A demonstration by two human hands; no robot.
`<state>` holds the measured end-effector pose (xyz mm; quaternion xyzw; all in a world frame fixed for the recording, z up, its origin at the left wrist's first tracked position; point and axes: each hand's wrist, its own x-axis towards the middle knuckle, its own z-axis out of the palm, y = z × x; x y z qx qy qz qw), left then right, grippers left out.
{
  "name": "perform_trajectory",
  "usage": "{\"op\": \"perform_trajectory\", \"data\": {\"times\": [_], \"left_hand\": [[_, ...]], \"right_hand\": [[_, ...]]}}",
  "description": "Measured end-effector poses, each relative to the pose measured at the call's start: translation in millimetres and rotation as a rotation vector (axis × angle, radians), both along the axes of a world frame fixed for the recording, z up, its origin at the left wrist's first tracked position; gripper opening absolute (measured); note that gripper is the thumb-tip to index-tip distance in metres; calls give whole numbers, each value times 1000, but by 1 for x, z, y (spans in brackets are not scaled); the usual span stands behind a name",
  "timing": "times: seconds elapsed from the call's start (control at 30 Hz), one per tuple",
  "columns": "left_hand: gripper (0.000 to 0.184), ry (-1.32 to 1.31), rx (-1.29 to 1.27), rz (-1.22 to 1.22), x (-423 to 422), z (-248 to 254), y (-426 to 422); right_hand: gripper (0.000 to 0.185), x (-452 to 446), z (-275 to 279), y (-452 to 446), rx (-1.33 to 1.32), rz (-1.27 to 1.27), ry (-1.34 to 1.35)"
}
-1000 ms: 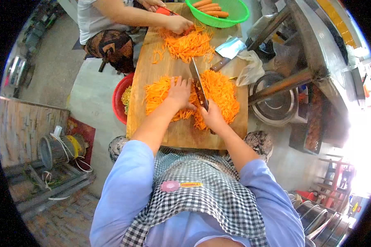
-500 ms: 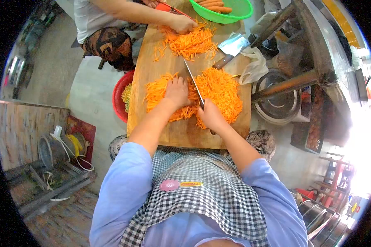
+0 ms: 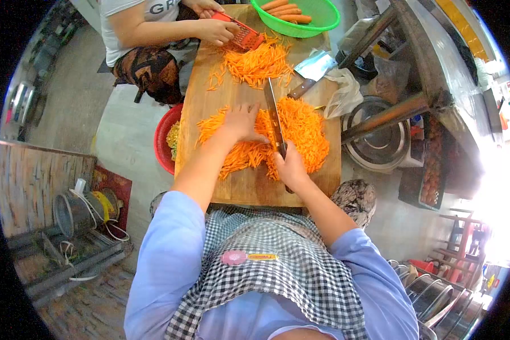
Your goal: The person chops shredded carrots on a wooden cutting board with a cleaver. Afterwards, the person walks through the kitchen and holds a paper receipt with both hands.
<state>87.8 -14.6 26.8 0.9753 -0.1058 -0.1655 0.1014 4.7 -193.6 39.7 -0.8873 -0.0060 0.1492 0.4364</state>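
Observation:
My right hand [image 3: 292, 165] is closed round the handle of a knife [image 3: 274, 116], whose blade points away from me between two heaps of carrot shreds. My left hand [image 3: 243, 123] lies with fingers spread on the left heap of longer shreds [image 3: 238, 158], its thumb near the blade. Right of the blade lies a heap of finely cut carrot [image 3: 306, 133]. Both heaps rest on a wooden board [image 3: 243, 191]. Farther back is a third pile of shreds [image 3: 262, 61]. A cleaver [image 3: 315, 66] lies at the board's right edge beside a plastic bag [image 3: 343, 93].
Across the board a co-worker holds a red grater [image 3: 242, 35] over the far pile. A green basket [image 3: 300, 28] holds whole carrots. A red basket [image 3: 163, 139] stands at left of the board, a lidded pot [image 3: 377, 133] at right, below a table frame [image 3: 388, 116].
My left hand has opened its fingers wider and shifted slightly left. The knife's blade has changed its tilt. The co-worker's hand has drawn back up the grater, away from the pile.

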Motion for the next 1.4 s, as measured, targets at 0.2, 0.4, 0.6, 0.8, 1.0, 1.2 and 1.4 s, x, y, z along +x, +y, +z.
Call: {"op": "perform_trajectory", "data": {"times": [0.2,0.4,0.6,0.8,1.0,1.2,1.4], "left_hand": [[108,109,24,-92,22,0,0],[96,48,28,-68,10,-16,5],[104,105,41,-66,2,-8,1],[114,-73,-94,27,4,-33,20],[115,56,5,-57,-9,-20,18],[106,-18,69,-35,-16,-21,10],[99,-48,113,-44,-20,-19,7]], "right_hand": [[24,6,11,-2,-51,33,70],[19,9,-6,5,-9,61,20],[20,26,-22,15,-129,103,61],[22,27,-30,0,111,26,91],[25,-3,9,-10,-94,130,10],[22,-12,13,-10,-138,201,11],[19,12,2,2,-144,203,122]]}}
